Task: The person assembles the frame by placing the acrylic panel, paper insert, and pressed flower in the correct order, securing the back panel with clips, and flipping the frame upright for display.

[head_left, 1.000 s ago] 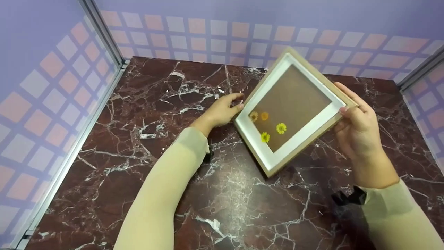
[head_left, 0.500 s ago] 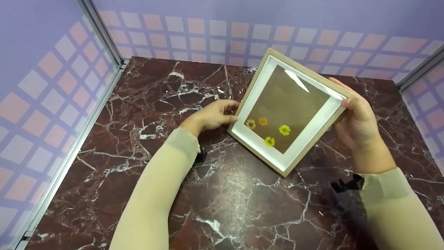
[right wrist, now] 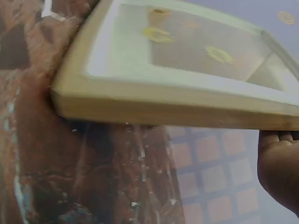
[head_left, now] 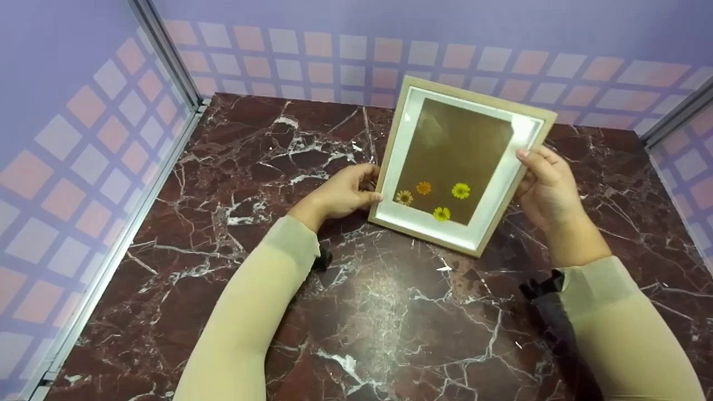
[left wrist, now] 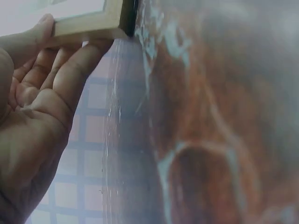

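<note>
A picture frame (head_left: pixel 504 189) with a light wooden border, a white mat and a brown centre is held tilted up over the table. Several pressed flowers (head_left: pixel 442 214), yellow, orange and pale, show low in its centre. My left hand (head_left: pixel 345 192) grips the lower left side, thumb on the front edge and fingers behind. On the right side, higher up, my right hand (head_left: pixel 548 186) holds the border with its thumb on the front; its other fingers are partly hidden behind. In the left wrist view the fingers (left wrist: pixel 77 70) support a frame corner from below.
The dark red marbled table (head_left: pixel 390 334) carries small white specks, including a white scrap (head_left: pixel 444 268) below the frame. Purple walls (head_left: pixel 312 61) with pink and white squares enclose the back and sides, with metal posts (head_left: pixel 167 55) at the corners.
The picture frame has turned counter-clockwise from a diamond-like slant to nearly upright. My right hand has moved left and slid lower along its side; my left hand has shifted slightly left and down.
</note>
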A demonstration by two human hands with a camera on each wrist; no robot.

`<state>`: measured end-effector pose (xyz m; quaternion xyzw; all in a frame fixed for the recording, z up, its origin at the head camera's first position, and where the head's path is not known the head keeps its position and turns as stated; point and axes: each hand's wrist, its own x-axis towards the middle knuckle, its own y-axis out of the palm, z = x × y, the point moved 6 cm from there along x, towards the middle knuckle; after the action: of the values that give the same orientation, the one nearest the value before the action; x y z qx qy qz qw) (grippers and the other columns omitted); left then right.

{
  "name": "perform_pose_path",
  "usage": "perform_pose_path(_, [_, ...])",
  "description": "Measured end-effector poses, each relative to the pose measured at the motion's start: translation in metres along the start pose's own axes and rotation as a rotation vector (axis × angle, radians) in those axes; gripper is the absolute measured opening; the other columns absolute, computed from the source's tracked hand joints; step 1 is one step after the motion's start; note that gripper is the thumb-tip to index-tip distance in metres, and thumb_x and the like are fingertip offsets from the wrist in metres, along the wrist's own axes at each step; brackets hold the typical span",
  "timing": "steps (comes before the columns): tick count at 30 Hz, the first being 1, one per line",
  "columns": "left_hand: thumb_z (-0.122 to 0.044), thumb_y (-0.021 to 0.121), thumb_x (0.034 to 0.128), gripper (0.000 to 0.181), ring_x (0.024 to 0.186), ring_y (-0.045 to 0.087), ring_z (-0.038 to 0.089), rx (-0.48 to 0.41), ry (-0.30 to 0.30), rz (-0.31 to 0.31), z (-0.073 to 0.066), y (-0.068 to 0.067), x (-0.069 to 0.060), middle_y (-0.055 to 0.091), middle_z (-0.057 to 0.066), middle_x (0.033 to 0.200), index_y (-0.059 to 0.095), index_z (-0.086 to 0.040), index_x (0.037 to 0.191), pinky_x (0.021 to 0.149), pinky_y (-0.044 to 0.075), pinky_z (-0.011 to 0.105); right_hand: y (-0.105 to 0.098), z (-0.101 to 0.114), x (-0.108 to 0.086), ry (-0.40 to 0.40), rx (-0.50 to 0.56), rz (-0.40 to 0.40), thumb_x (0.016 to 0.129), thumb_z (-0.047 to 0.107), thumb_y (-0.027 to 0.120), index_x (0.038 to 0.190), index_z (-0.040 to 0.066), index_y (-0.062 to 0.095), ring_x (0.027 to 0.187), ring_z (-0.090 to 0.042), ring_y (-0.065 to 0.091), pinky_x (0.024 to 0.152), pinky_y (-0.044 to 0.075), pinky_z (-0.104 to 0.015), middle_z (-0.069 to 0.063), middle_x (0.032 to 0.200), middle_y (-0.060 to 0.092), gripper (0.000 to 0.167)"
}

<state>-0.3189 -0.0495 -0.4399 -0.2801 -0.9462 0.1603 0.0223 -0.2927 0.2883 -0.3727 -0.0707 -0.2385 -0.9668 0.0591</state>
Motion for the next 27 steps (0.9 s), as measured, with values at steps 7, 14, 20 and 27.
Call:
perform_pose_path(7, [-0.001,0.074,0.1055,0.043,0.13,0.075,0.035,0.097,0.036,-0.064,-0.002,-0.006,0.004,0.074,0.023,0.139,0.061,0.005,0.146,0.113,0.064,0.04,-0.006,-0.035,0.007,0.145,-0.19,-0.024,0.116,0.009,0.061,0.111,0.013,0.076,0.088,-0.011,0.08,0.082,0.069,-0.026,0.002,0.098,0.082,0.016])
perform_pose_path(14, [-0.005,0.074,0.1071,0.049,0.133,0.074,0.036,0.116,0.011,-0.034,-0.002,-0.008,0.009,0.073,0.023,0.142,0.058,0.004,0.152,0.115,0.063,0.041,-0.009,-0.045,0.02,0.127,-0.16,-0.025,0.117,0.011,0.059,0.116,0.011,0.07,0.094,-0.011,0.078,0.089,0.068,-0.025,0.002,0.102,0.079,0.011])
perform_pose_path(20, [-0.014,0.079,0.1052,0.063,0.145,0.066,0.037,0.207,-0.002,-0.011,-0.001,-0.014,0.012,0.069,0.022,0.152,0.053,0.003,0.16,0.131,0.051,0.046,-0.011,-0.048,0.022,0.119,-0.179,-0.041,0.117,0.008,0.057,0.113,0.01,0.069,0.092,-0.011,0.079,0.087,0.068,-0.027,0.002,0.1,0.079,0.013])
perform_pose_path(27, [-0.022,0.086,0.0976,0.062,0.143,0.066,0.035,0.281,0.023,-0.005,-0.005,-0.023,0.018,0.073,0.018,0.148,0.064,0.001,0.151,0.135,0.045,0.046,-0.01,-0.046,0.026,0.058,-0.173,-0.066,0.115,0.003,0.058,0.113,0.009,0.07,0.092,-0.012,0.078,0.087,0.068,-0.027,0.0,0.101,0.079,0.013])
